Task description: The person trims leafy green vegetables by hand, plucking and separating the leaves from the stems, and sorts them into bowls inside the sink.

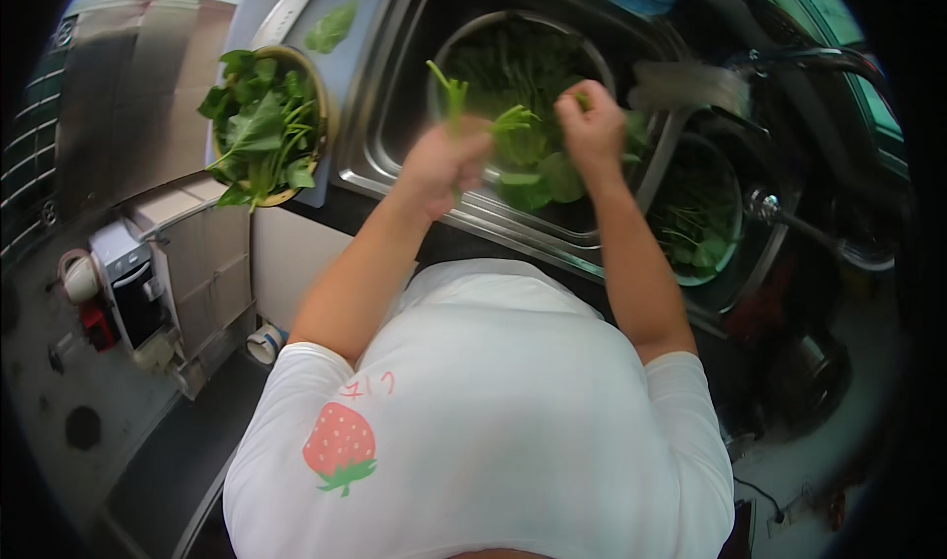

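Here are the green stems, slender and freshly bright, their ends fanning out near the centre of the frame, over the sink. The left hand is curled round them, blurred at the fingers, with more thin stalks poking up above its knuckles. Over to the right hand: fingers folded tight, a scrap of green pinched at the top. Broad, soft leaves show between the two; which hand has them, if either, I cannot tell.

Behind the hands, a round basin sits in the steel sink, full of dark, tangled greens. The metal is smooth and shiny, its corners rounded, its front rim ridged.

Out to the upper left, a round yellowish container brims with glossy leaves, some spilling over its edge. Just beside it, one flat leaf lies on a smooth, grey-blue board, near a pale, long-shaped knife.

On the right, a round bowl holds wispy stems and leaves, with a curved, shiny tap above, upper right. Below, a white cloth shirt carries a red strawberry print.
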A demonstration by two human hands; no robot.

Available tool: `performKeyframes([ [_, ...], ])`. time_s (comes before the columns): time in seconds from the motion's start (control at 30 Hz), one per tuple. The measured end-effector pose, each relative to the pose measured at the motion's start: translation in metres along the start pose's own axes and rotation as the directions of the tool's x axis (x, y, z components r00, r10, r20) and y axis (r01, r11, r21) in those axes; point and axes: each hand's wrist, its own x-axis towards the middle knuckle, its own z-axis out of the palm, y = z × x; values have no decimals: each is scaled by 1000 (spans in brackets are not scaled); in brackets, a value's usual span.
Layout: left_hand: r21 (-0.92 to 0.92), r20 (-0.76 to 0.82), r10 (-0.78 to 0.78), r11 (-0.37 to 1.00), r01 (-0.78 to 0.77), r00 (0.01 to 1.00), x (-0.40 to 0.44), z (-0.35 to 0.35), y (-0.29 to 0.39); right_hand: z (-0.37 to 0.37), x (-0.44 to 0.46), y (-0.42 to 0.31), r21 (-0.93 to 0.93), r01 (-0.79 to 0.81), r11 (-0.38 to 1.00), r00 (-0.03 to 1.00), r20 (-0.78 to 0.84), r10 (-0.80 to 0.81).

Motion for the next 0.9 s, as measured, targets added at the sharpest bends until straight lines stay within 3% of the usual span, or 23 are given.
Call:
performKeyframes([
  [0.03,110,-75,92,990,-83,993,-10,1,3,-14,10,10,114,-185,976,982,-29,189],
  [0.1,335,-78,400,873,-354,913,-43,0,20,-61,25,31,445,-230,865,949,-93,301],
  [0.13,595,-107,682,627,-504,723,-55,-5,37,-86,26,31,536,-171,827,950,-131,282],
  [0.17,793,-36,875,319,-519,482,-71,-8,52,-111,20,23,553,-110,826,958,-163,237],
  [0.2,916,68,966,39,-400,249,-80,-18,68,-129,10,8,541,-72,838,966,-171,194],
  [0.23,967,160,977,-126,-223,142,-89,-37,87,-151,-2,-5,505,-28,863,967,-205,152],
  [0.27,973,232,968,-229,-41,99,-94,-59,104,-168,-10,-8,343,109,933,965,-261,-17],
  [0.33,885,278,945,-322,335,174,-87,-106,122,-188,-27,-22,218,92,972,954,-300,-23],
  [0.4,743,152,880,-401,536,449,-70,-148,114,-198,-35,-10,-276,31,961,958,-265,-107],
  [0.43,734,75,879,-369,570,472,-68,-136,103,-203,-45,-3,-489,100,867,963,-172,-208],
  [0.47,791,80,883,-339,510,462,-69,-133,106,-196,-47,3,-655,192,731,955,-47,-293],
  [0.53,851,127,877,-336,403,463,-75,-131,112,-181,-50,47,-732,264,628,950,84,-301],
  [0.63,876,228,848,-393,280,478,-85,-117,122,-162,-55,148,-711,359,604,927,196,-320],
  [0.73,889,269,848,-401,220,457,-96,-83,129,-140,-71,236,-753,254,607,967,220,-132],
  [0.83,896,327,888,-400,194,323,-102,-46,126,-139,-58,211,-731,151,665,966,252,58],
  [0.9,935,350,908,-353,-29,232,-93,-20,110,-153,-47,163,-783,222,581,964,265,-12],
])
